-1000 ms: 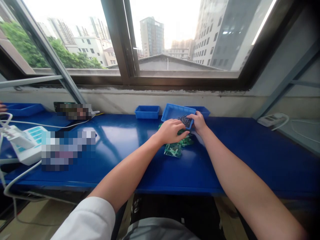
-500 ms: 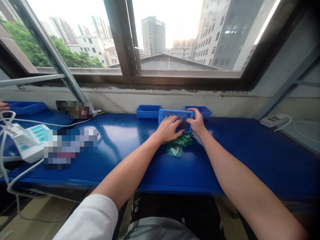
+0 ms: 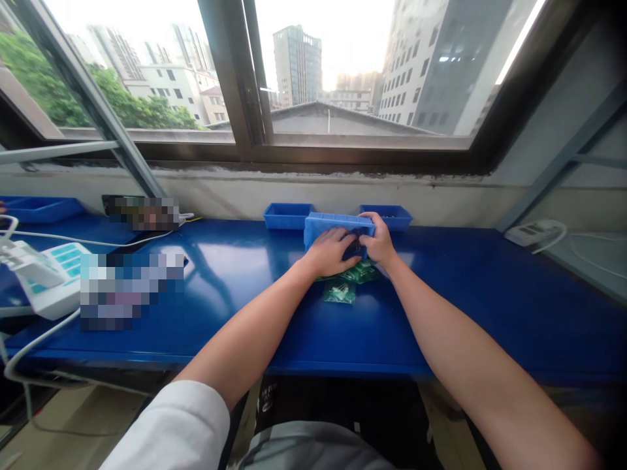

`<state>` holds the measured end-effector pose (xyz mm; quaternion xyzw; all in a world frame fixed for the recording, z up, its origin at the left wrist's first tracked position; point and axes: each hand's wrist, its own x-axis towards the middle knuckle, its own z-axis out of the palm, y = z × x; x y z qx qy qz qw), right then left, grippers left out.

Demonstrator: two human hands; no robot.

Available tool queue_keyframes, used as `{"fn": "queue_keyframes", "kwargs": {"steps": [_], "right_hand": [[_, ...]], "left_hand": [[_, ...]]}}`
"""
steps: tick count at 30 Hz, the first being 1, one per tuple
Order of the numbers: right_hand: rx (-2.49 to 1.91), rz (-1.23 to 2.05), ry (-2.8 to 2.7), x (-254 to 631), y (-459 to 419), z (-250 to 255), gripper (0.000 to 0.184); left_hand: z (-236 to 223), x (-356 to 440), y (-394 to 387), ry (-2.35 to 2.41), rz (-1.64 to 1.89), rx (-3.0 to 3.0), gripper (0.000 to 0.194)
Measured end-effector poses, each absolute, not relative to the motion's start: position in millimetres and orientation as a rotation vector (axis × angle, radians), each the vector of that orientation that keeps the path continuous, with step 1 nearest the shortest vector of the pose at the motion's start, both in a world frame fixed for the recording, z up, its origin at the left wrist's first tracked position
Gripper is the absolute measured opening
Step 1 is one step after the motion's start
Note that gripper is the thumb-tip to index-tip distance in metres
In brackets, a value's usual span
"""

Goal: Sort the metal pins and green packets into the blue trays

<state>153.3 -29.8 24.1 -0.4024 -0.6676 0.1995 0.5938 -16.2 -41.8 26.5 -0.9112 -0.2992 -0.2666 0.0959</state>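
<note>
A small blue plastic bin (image 3: 337, 220) is tipped steeply, its open side turned toward me. My right hand (image 3: 379, 240) is closed on its right end, thumb at the front. Across the mouth of the bin lies my left hand (image 3: 333, 252), fingers stretched out and apart. Thin dark pieces, too small to name, show between the hands inside the bin. Several green-tinted small bags (image 3: 339, 292) lie on the blue table under the bin and hands; the nearest one has pale slender parts in it.
Behind are a left blue bin (image 3: 288, 217) and a right blue bin (image 3: 392, 217) with small parts. A power strip (image 3: 59, 277) with white cables stands at the left, near a propped phone (image 3: 142, 212). Another white socket block (image 3: 533, 232) is at the far right. A window rises behind.
The held bin has tipped further over toward me, its underside now showing more on top. My right hand has turned with it. The view has shifted slightly.
</note>
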Motion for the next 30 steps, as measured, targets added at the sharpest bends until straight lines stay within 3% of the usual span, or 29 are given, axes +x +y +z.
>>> {"fn": "queue_keyframes", "kwargs": {"steps": [24,30], "right_hand": [[-0.963,0.420,-1.566,150.2,-30.4,25.3,0.047],[-0.933,0.428,-1.602,146.7,-34.7,28.3,0.047]], "left_hand": [[30.3,-14.5,-43.9,-0.908,-0.702,-2.772,0.032],[30.6,-14.5,-45.6,-0.933,-0.721,-2.767,0.042]]}}
